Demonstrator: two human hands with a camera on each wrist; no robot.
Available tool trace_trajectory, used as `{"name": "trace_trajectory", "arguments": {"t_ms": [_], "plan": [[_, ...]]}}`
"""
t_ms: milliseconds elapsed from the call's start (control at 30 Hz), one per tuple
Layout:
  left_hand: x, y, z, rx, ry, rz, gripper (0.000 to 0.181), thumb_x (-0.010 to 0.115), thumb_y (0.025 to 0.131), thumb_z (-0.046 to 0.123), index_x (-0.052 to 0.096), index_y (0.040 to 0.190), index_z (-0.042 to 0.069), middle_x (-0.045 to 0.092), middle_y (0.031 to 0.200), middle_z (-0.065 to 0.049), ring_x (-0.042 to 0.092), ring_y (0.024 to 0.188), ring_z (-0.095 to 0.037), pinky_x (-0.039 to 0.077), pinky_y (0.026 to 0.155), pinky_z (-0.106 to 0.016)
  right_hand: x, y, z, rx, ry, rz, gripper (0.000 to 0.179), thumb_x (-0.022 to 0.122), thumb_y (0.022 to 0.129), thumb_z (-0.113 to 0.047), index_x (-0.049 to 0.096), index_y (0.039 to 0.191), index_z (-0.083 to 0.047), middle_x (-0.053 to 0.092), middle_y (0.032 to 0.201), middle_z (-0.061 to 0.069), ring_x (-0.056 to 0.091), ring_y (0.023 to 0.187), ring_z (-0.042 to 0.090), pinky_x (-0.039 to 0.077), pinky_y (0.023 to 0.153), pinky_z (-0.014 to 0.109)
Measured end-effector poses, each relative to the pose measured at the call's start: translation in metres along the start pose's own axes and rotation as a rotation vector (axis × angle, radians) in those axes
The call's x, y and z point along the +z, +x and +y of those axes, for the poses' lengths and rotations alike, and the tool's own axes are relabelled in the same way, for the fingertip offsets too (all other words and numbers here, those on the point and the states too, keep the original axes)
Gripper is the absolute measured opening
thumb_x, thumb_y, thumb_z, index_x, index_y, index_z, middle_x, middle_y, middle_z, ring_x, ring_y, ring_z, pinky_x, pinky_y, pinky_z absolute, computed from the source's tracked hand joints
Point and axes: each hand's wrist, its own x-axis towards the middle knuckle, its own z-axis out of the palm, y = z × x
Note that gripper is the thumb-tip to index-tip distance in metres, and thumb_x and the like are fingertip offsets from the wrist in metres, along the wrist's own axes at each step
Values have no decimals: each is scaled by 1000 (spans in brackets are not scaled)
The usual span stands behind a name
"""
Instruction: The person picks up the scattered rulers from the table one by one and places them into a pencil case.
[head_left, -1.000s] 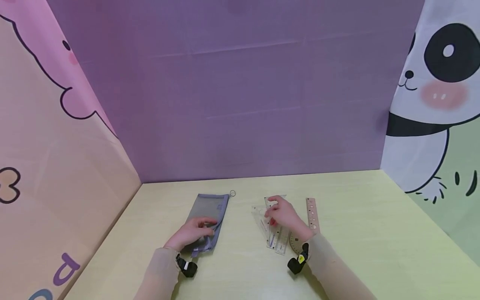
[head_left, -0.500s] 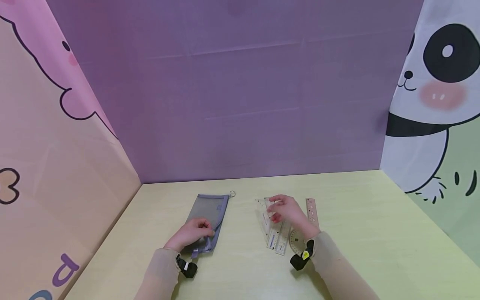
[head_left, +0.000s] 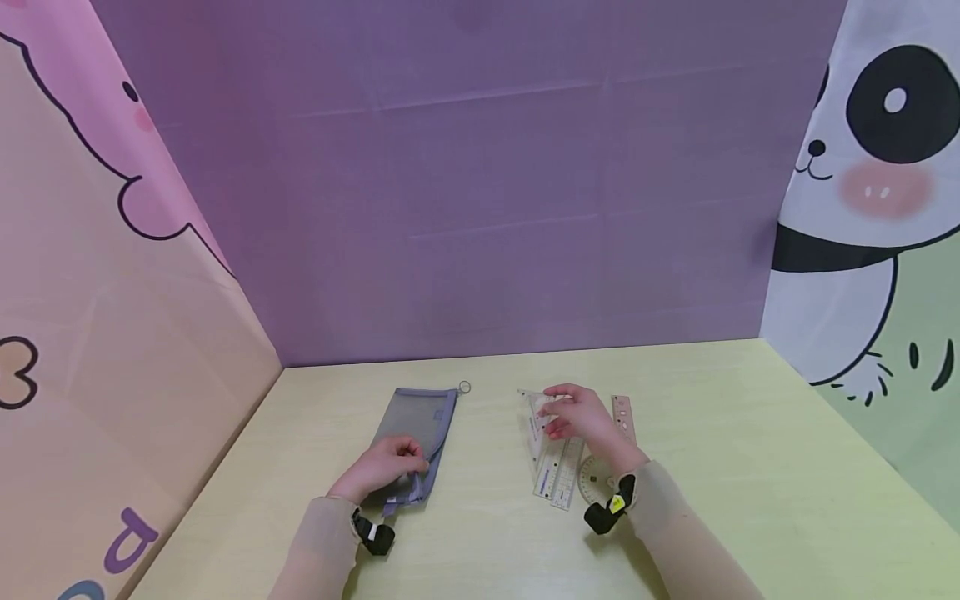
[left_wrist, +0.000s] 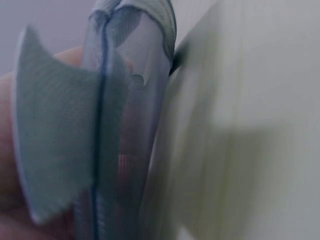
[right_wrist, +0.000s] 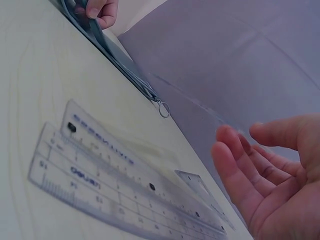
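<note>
My left hand [head_left: 388, 463] pinches the near right edge of a grey-blue mesh zip pouch [head_left: 411, 415], lying on the table at left. Close up in the left wrist view, the pouch's blue-grey edging [left_wrist: 60, 135] stands up at the fingers. Over the far end of the clear rulers [head_left: 557, 477] hovers my right hand [head_left: 581, 421], fingers loosely bent. In the right wrist view its thumb and fingertips are apart, with nothing visible between them. A clear set square [head_left: 530, 412] reaches left from under the fingers; its right part is hidden by the hand.
A pink ruler [head_left: 622, 414] lies right of the right hand, partly covered by it. Beside the wrist is a round clear protractor [head_left: 594, 478]. The pouch carries a metal ring [head_left: 465, 387]. A purple cloth wall [head_left: 480, 275] closes off the table's far edge.
My right hand has shifted slightly right and away from me, and the set square has slid the same way. The two clear rulers stay put. My left hand has tightened on the pouch edge.
</note>
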Motion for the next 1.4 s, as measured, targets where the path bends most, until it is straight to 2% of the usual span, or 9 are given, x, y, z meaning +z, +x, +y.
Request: {"name": "trace_trajectory", "arguments": {"t_ms": [233, 933, 1200, 1400], "plan": [[0, -1, 3, -5, -11, 6, 15, 68, 85, 16, 60, 82, 4, 53, 77, 0, 47, 76, -17, 37, 69, -33, -2, -1, -1, 11, 38, 20, 37, 58, 94, -6, 53, 129, 2, 68, 97, 15, 66, 69, 21, 56, 64, 33], [0, -1, 5, -8, -5, 9, 14, 67, 85, 14, 60, 81, 4, 53, 76, 0, 47, 75, -17, 37, 69, -33, -7, -3, -4, 8, 156, -27, 40, 56, 95, -5, 49, 132, 5, 67, 101, 15, 66, 68, 17, 56, 65, 31], [3, -3, 14, -11, 79, 32, 12, 68, 83, 14, 60, 79, 6, 54, 74, 0, 48, 70, -17, 39, 66, -32, -8, -4, -3, 26, 179, -36, 40, 56, 96, -7, 48, 134, 3, 66, 104, 15, 66, 70, 18, 56, 67, 31], [2, -2, 20, -29, 103, 86, 8, 67, 83, 13, 61, 80, 7, 56, 72, 0, 51, 65, -16, 42, 63, -32, -8, -1, -2, 23, 198, -36, 40, 56, 96, -8, 49, 134, 2, 66, 103, 14, 66, 70, 19, 56, 68, 31]]}}
